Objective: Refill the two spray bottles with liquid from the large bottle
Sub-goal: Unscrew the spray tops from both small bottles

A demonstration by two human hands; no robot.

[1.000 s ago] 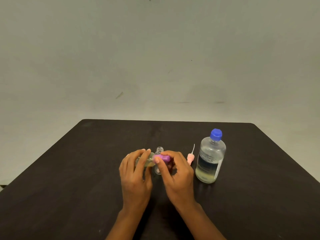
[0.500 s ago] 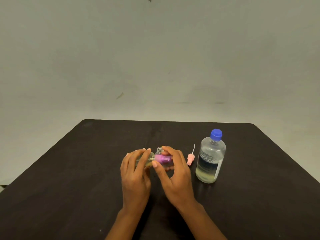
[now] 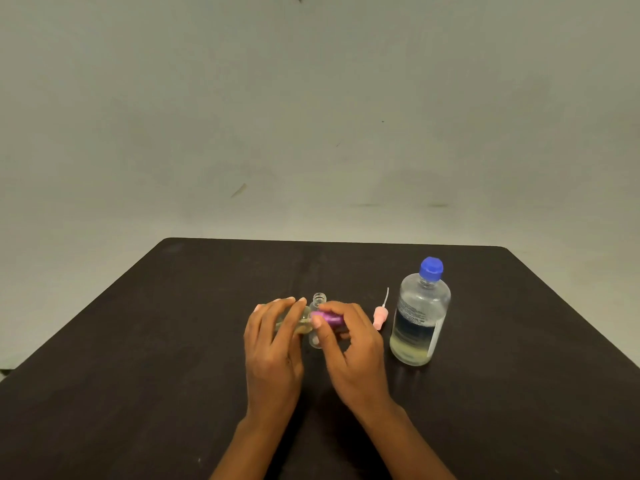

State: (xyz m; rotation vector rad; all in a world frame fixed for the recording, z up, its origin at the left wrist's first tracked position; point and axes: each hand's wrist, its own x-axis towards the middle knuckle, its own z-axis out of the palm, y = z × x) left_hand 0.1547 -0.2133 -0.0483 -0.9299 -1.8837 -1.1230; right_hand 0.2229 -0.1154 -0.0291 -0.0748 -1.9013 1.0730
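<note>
Dark table (image 3: 145, 358) against a plain pale wall (image 3: 311, 116), seen from above and behind two bare hands. Left hand (image 3: 273, 344) wrapped around a small clear spray bottle (image 3: 302, 322), held tipped on its side just above the tabletop, a little yellowish liquid visible inside. Right hand (image 3: 353, 348) pinching that bottle's purple spray cap (image 3: 329, 318) between thumb and fingers, the cap pointing right and sitting at the bottle's neck; whether fully screwed on or loose cannot be told. Just behind the two hands, a second small clear bottle (image 3: 319, 303) standing upright on the table, neck open and uncapped, its lower part partly hidden by the fingers. To the right of it, apart from the hands, a pink spray top (image 3: 380, 317) with its thin white tube pointing away, resting on the table. Further right, just beside the pink top, the large bottle (image 3: 419, 320) standing upright, blue cap (image 3: 431, 268) on, label facing left, pale yellow liquid filling only the bottom portion.
</note>
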